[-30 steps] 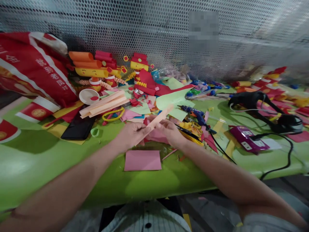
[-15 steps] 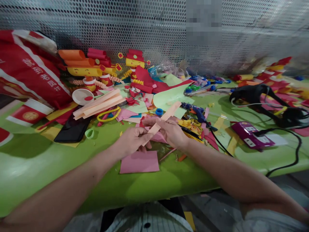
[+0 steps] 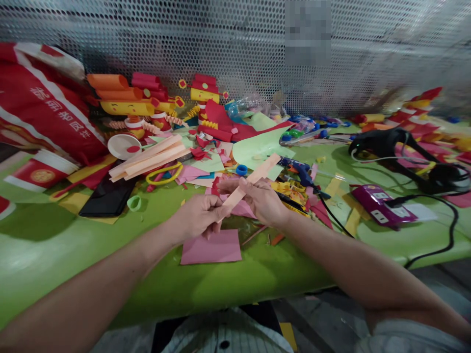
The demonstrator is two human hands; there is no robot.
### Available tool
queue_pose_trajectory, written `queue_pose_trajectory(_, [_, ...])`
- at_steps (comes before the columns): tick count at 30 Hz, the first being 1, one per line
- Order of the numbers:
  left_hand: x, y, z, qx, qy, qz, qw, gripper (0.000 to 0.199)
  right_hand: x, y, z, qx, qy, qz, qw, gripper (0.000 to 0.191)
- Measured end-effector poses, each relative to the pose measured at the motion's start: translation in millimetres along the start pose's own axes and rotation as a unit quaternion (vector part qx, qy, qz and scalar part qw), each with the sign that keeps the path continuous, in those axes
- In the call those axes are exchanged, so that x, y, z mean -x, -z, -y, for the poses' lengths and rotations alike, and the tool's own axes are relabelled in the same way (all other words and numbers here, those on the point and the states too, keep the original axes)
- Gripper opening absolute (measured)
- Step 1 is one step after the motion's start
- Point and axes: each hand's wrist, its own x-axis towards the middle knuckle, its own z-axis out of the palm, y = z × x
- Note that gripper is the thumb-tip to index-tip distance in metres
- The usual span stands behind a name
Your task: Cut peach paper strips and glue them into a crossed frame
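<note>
Green tablecloth [image 3: 294,264], scrap everywhere, and one peach paper strip [image 3: 262,170] held between two hands

From the head view, I see a perforated metal screen [image 3: 221,39] behind the clutter. Well in front of it, the left hand [image 3: 200,213] pinches the strip's near end between thumb and fingers; the right hand [image 3: 267,203] closes on its middle, thumb on top, fingers behind. The strip slants away, its far end sticking out beyond the grip.

That free end worries me. Just past it lies a blue glue gun [image 3: 301,171]; if the nozzle is hot, which I can't tell, a careless push could scorch or smear the paper. Squeezing the hands together would probably buckle so thin a strip, and uneven thumb pressure could set a crooked crease. A swinging right forearm might snag the gun's black cord [image 3: 338,220].

As for materials: the strip is matt and flat, with a stepped edge, perhaps folded double. Just below the left fingers lies a smooth pink paper rectangle [image 3: 211,249]. Left of the grip are loose peach strips [image 3: 150,159], long and slightly curled, and a glossy black smartphone [image 3: 106,198]. Farther back stand rolled-paper figures [image 3: 128,105] with pleated arms.
</note>
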Motion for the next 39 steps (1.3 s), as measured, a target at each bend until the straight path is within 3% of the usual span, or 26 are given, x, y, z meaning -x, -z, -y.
queue_pose_trajectory(5, [0, -0.8, 2, -0.009, 0.01, -0.013, 1.0, 0.021, -5, 5, 4, -0.042, 0.009, -0.046, 0.998, 0.031])
queue_pose_trajectory(10, [-2, -1.0, 4, -0.007, -0.011, 0.005, 1.0, 0.024, -6, 7, 4, -0.038, 0.015, -0.04, 0.998, 0.032])
queue_pose_trajectory(14, [-3, -3.5, 2, 0.005, -0.04, 0.005, 0.999, 0.022, -2, 1, 1, -0.031, -0.021, -0.001, 0.999, 0.032])
queue_pose_trajectory(17, [-2, -5.7, 1, 0.03, -0.034, 0.001, 0.999, 0.021, 2, -5, -2, -0.034, -0.06, 0.059, 0.996, 0.032])
queue_pose_trajectory(19, [-2, -6.2, 1, 0.021, -0.025, 0.0, 0.999, 0.019, 3, -7, -2, -0.041, -0.067, 0.066, 0.995, 0.03])
queue_pose_trajectory(24, [0, -5.6, 0, 0.005, -0.004, 0.005, 1.0, 0.018, -2, 1, 4, -0.053, -0.01, -0.013, 0.998, 0.025])
queue_pose_trajectory(30, [1, -1.9, -5, -0.017, 0.008, -0.018, 1.0, 0.017, -6, 13, 7, -0.01, 0.03, -0.056, 0.998, 0.021])
queue_pose_trajectory(34, [1, 11.8, -1, -0.018, -0.007, -0.043, 0.999, 0.019, -9, 19, 8, -0.009, 0.024, -0.086, 0.996, 0.021])
queue_pose_trajectory(39, [2, 32.2, -2, -0.085, -0.022, -0.096, 0.992, 0.022, -12, 25, 13, -0.001, 0.004, -0.133, 0.991, 0.035])
